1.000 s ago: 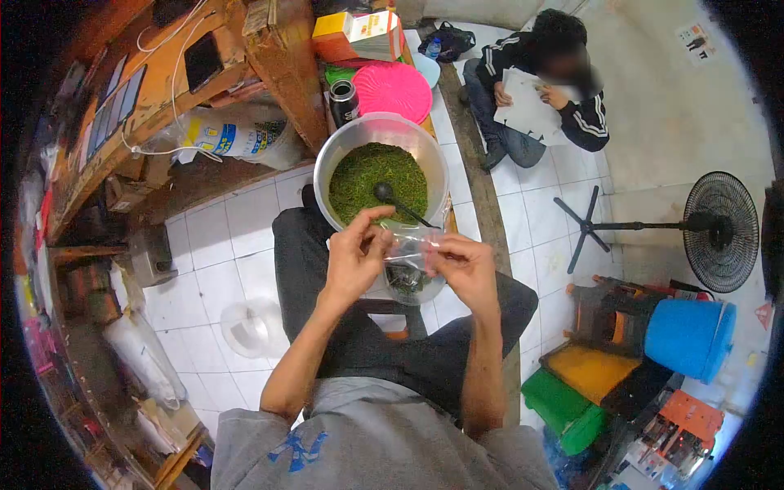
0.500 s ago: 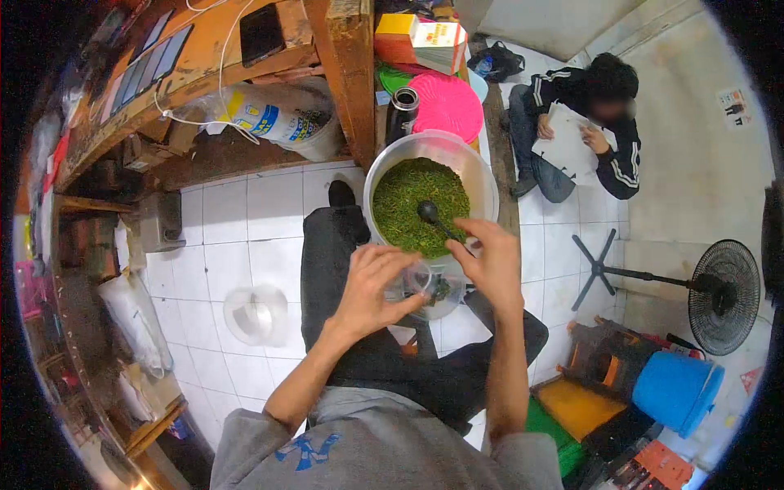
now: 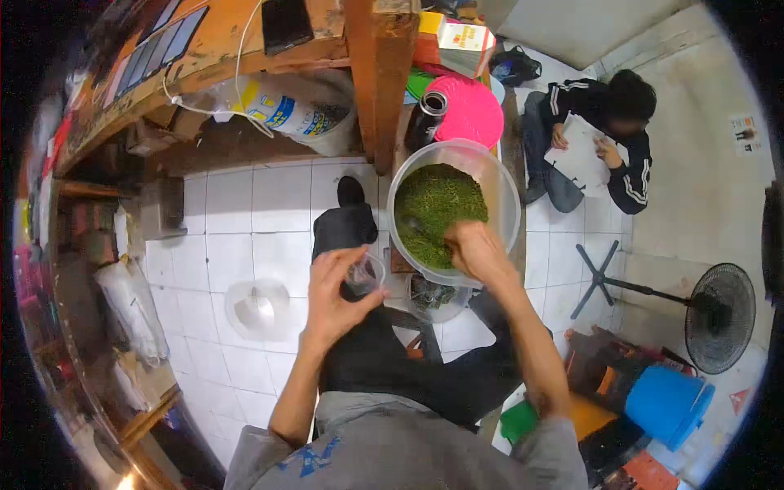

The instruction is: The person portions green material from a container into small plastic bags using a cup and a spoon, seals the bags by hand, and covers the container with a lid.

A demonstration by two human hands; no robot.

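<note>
A large translucent plastic tub (image 3: 502, 192) holds a loose, finely chopped green mass (image 3: 441, 200). My right hand (image 3: 480, 251) is closed low over the near side of this mass, around the handle of a black spoon, which is mostly hidden and blurred. To the left of the tub, my left hand (image 3: 331, 294) grips a small clear plastic cup (image 3: 374, 273) between thumb and fingers. Below the tub, a clear container (image 3: 457, 306) with dark bits in it sits by my legs.
Behind the tub are a pink plastic lid (image 3: 474, 114), a black flask (image 3: 425, 122) and a red-and-yellow box (image 3: 465, 41). A wooden table (image 3: 306, 53) stands left. At right, a person (image 3: 621, 106) sits with papers, near a fan (image 3: 719, 318) and blue bucket (image 3: 665, 404).
My left hand has moved left, away from the tub, with the cup. My right hand has closed and come down onto the spoon over the green mass. The view has shifted slightly.
</note>
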